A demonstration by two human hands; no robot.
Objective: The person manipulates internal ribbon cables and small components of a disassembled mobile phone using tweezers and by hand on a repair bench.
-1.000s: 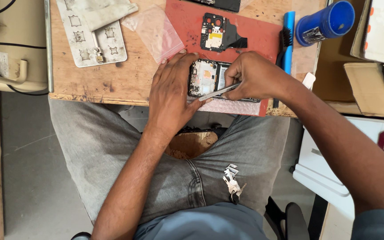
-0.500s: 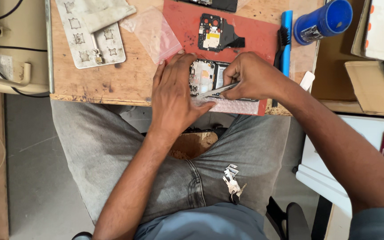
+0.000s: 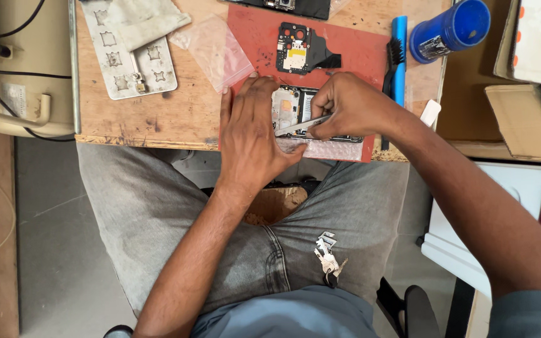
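Head view, looking straight down. Opened phone (image 3: pixel 295 109) lying back-off on the red mat (image 3: pixel 370 56), close to the near edge of the wooden bench (image 3: pixel 151 119), directly ahead of both hands and partly hidden under them. Long axis running left to right across the scene, parallel to the bench edge. Left hand (image 3: pixel 252 134) lying flat and spread over the phone's left end, fingers extended toward the far side, pinning rather than gripping; nothing closed in it. Right hand (image 3: pixel 345 106) coming in from the right, curled tight around metal tweezers (image 3: pixel 302 125), tips pointing left and slightly near, meeting the phone's near edge beside the left thumb. Right hand covering the phone's right part; both hands touching it, left one bearing on more of it. Exposed interior showing a silver shield plate, an orange patch, a pale battery label and dark frame; fine detail too small to tell. Separate dark board piece (image 3: pixel 302 50) resting on the mat farther off, apart from the hands. Blue brush (image 3: pixel 398 53) lying along the mat's right edge, blue cup (image 3: pixel 449 31) beyond it. Clear plastic bag (image 3: pixel 214 50) and metal stencil plate (image 3: pixel 129 59) sitting far left. Keys (image 3: pixel 328 256) hanging at the lap.
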